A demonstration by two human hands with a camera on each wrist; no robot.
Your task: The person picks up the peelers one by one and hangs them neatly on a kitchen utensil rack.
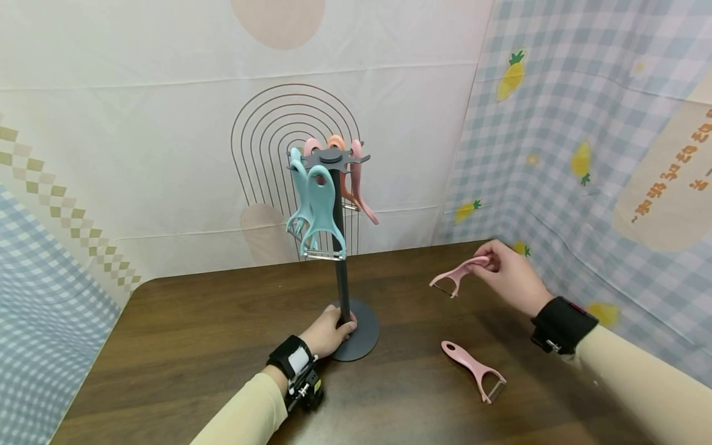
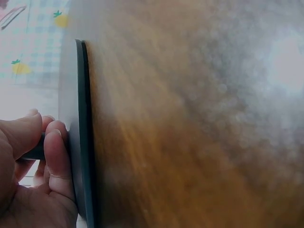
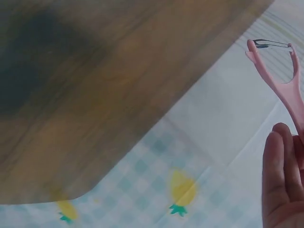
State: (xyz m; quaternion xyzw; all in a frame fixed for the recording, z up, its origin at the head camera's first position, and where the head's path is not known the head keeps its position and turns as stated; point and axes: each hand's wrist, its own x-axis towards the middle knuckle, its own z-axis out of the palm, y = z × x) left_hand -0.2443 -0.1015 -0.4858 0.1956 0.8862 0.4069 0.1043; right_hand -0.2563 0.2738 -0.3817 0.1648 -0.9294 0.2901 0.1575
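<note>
My left hand (image 1: 325, 330) grips the dark pole (image 1: 342, 281) of a rotating-style utensil stand low down, just above its round base (image 1: 364, 334). In the left wrist view, the thumb and fingers curl round that pole beside the base's edge (image 2: 84, 133). Over the right part of the table, my right hand (image 1: 508, 275) pinches a pink peeler (image 1: 458, 271) by its handle end, blade end pointing left. The right wrist view shows this peeler's forked head (image 3: 285, 88) beyond the fingers. Another pink peeler (image 1: 473, 368) lies on the table nearer to me.
From the stand's hooked top (image 1: 330, 158) hang several peelers: turquoise ones (image 1: 321, 201) at the front and left, an orange one (image 1: 336, 142) and pink ones (image 1: 357, 179) behind and right. Patterned cloth (image 1: 389, 123) lines the table's (image 1: 222, 334) back and sides.
</note>
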